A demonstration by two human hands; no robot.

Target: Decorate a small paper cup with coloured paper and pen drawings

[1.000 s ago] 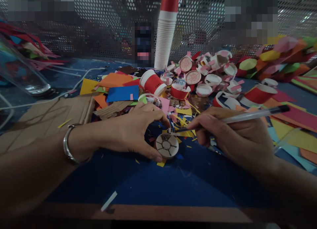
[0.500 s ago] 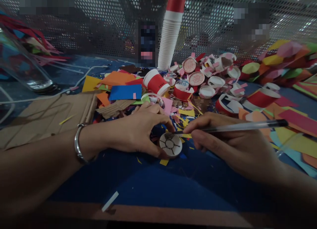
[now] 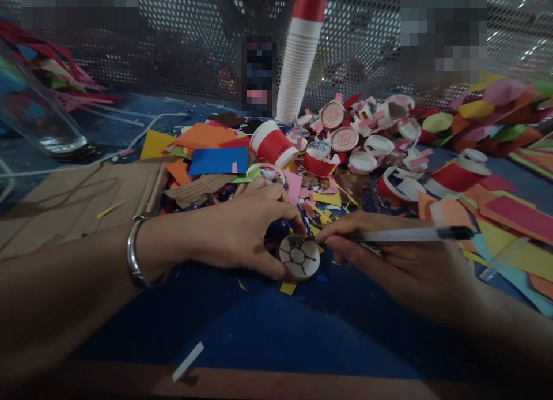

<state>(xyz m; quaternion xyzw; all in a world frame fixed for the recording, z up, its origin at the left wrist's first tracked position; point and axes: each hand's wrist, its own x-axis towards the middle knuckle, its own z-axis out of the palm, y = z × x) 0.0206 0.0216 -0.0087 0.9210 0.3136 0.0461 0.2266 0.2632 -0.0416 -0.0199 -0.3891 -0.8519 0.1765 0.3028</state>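
My left hand [image 3: 242,227], with a silver bangle at the wrist, pinches a small round cut cup bottom [image 3: 299,257] between thumb and fingers on the blue table top [image 3: 268,325]. The disc is white with dark pen lines drawn on it. My right hand [image 3: 389,261] is closed round a clear pen [image 3: 401,234] with a black cap. The pen's tip touches the upper edge of the disc, where a patch is shaded dark.
A tall stack of red-and-white paper cups [image 3: 300,60] stands at the back. Several cut cup pieces [image 3: 358,140] and coloured paper scraps [image 3: 216,158] lie beyond my hands. Brown cardboard [image 3: 78,198] is at the left, a clear container [image 3: 38,117] far left, mesh wall behind.
The pen has swung lower and flatter, its tip staying on the disc's upper edge. My left hand keeps its hold on the disc. The view shifted slightly.
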